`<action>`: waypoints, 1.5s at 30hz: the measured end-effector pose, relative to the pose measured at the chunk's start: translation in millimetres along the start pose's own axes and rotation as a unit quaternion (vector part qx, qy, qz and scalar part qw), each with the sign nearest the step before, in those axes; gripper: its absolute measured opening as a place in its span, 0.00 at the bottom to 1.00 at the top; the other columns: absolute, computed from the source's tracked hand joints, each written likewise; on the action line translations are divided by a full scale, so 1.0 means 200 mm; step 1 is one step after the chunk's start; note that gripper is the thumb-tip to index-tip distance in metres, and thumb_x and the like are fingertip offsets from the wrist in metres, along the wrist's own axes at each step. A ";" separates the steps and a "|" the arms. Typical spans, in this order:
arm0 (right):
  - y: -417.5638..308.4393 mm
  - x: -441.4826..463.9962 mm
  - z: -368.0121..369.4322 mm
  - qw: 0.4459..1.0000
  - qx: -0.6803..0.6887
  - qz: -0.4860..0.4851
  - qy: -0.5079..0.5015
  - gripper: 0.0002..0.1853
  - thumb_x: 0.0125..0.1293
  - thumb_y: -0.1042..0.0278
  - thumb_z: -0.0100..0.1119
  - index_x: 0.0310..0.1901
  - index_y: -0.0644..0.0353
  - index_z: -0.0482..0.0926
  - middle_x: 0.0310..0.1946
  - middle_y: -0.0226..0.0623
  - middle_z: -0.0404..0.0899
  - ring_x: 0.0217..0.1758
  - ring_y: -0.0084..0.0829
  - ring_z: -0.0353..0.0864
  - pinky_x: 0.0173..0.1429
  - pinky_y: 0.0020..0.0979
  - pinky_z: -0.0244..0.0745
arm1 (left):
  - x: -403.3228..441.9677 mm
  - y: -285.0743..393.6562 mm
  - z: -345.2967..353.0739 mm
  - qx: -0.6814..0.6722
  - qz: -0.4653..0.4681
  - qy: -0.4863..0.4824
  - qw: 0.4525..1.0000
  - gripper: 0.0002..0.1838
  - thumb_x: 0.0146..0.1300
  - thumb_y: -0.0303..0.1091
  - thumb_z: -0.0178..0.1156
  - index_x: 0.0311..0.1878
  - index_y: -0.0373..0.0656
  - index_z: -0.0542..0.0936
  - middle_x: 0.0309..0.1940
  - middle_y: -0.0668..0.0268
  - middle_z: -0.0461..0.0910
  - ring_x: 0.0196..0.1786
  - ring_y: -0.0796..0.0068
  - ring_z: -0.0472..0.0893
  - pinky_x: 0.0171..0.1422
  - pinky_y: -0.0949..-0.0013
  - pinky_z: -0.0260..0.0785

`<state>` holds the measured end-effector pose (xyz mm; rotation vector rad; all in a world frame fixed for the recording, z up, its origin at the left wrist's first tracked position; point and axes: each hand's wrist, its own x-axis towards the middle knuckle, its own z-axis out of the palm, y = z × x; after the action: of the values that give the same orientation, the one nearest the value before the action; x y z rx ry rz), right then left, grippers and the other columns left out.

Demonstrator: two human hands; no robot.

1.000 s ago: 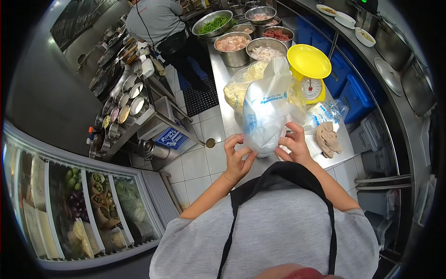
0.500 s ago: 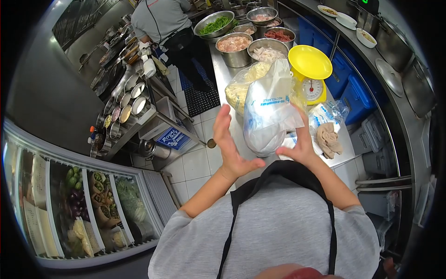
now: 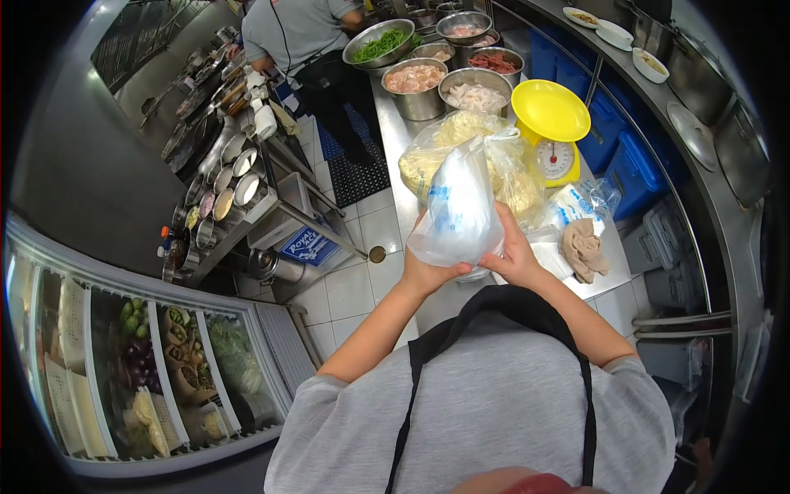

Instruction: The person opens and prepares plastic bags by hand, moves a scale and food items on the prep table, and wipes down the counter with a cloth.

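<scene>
A white translucent plastic bag (image 3: 461, 206) with blue print stands upright over the near part of the steel table, its contents not clear. Wrapped round its lower left side is my left hand (image 3: 429, 267). My right hand (image 3: 517, 251) grips the lower right side, and the two thumbs nearly meet at the front. Behind it lie clear bags of pale yellow food (image 3: 518, 177). To the right are a yellow scale (image 3: 555, 160), a printed plastic packet (image 3: 569, 204) and a beige cloth (image 3: 584, 251).
Steel bowls of meat (image 3: 414, 80) and a bowl of green vegetables (image 3: 380, 43) stand at the table's far end. A person (image 3: 300, 37) stands at the back left. An open-shelved fridge (image 3: 156, 370) is at lower left, blue bins (image 3: 629, 169) at right.
Both hands, spread apart half a second ago, have closed round the bag's lower sides. The bag's top has narrowed and dropped. The person at the back has shifted right.
</scene>
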<state>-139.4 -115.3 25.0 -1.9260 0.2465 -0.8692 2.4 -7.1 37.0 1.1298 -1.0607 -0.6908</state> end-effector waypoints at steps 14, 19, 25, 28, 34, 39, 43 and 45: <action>-0.23 0.27 0.07 0.984 0.165 -0.047 0.048 0.50 0.44 0.44 0.67 0.65 0.63 0.54 0.56 0.45 0.64 0.58 0.38 0.66 0.60 0.32 0.60 | 0.07 0.17 0.09 0.042 0.165 -0.003 0.985 0.69 0.28 0.48 0.78 0.68 0.41 0.39 0.62 0.49 0.54 0.66 0.57 0.58 0.67 0.58 0.54; -0.17 0.18 0.06 0.993 0.103 -0.019 0.055 0.48 0.47 0.37 0.62 0.62 0.65 0.57 0.52 0.46 0.67 0.54 0.39 0.69 0.57 0.33 0.63 | 0.03 0.06 0.10 0.013 0.085 0.030 0.996 0.66 0.28 0.44 0.79 0.67 0.39 0.44 0.58 0.54 0.60 0.61 0.60 0.65 0.62 0.62 0.62; -0.01 0.08 0.10 0.994 0.009 -0.064 0.090 0.45 0.54 0.33 0.52 0.60 0.67 0.59 0.52 0.48 0.66 0.54 0.43 0.68 0.58 0.36 0.61 | -0.03 -0.21 0.01 0.099 0.061 0.005 0.993 0.46 0.37 0.36 0.76 0.61 0.40 0.61 0.54 0.61 0.68 0.57 0.67 0.69 0.60 0.65 0.64; 0.04 0.01 0.15 0.992 -0.017 -0.060 0.108 0.42 0.58 0.37 0.50 0.62 0.68 0.57 0.56 0.50 0.64 0.59 0.45 0.64 0.62 0.37 0.58 | -0.04 -0.24 -0.05 0.164 0.050 0.004 0.985 0.55 0.30 0.46 0.78 0.60 0.36 0.58 0.54 0.58 0.66 0.56 0.65 0.69 0.57 0.64 0.65; 0.14 -0.22 0.02 0.982 -0.185 -0.035 -0.014 0.33 0.51 0.63 0.65 0.59 0.60 0.64 0.55 0.46 0.66 0.57 0.45 0.67 0.60 0.38 0.61 | -0.08 -0.14 -0.11 0.144 -0.001 0.042 0.989 0.50 0.33 0.47 0.77 0.57 0.35 0.60 0.51 0.57 0.67 0.54 0.61 0.70 0.54 0.63 0.65; 0.18 -0.51 -0.26 0.946 -0.311 0.085 -0.046 0.23 0.46 0.65 0.67 0.46 0.56 0.74 0.48 0.38 0.72 0.53 0.40 0.69 0.58 0.38 0.62 | -0.26 -0.20 -0.06 0.327 0.156 0.214 0.907 0.34 0.41 0.38 0.73 0.50 0.33 0.69 0.43 0.57 0.72 0.46 0.60 0.74 0.49 0.64 0.66; 0.18 -0.64 -0.33 0.912 -0.385 0.105 -0.090 0.21 0.47 0.62 0.67 0.46 0.51 0.76 0.52 0.34 0.71 0.60 0.38 0.66 0.65 0.44 0.53 | -0.45 -0.35 -0.06 0.363 0.171 0.135 0.906 0.26 0.48 0.33 0.69 0.49 0.36 0.71 0.40 0.59 0.73 0.40 0.66 0.75 0.44 0.67 0.67; 0.23 -0.64 -0.31 0.919 -0.368 0.113 -0.082 0.19 0.49 0.62 0.65 0.45 0.49 0.77 0.53 0.33 0.71 0.62 0.36 0.65 0.67 0.45 0.51 | -0.48 -0.35 -0.03 0.163 0.024 -0.025 0.986 0.21 0.52 0.27 0.64 0.49 0.39 0.71 0.39 0.61 0.73 0.38 0.70 0.76 0.42 0.72 0.67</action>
<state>-265.9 -116.8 -56.5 -2.5785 0.7640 -0.4780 -23.7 56.9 -59.3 1.3668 -1.2714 -0.5202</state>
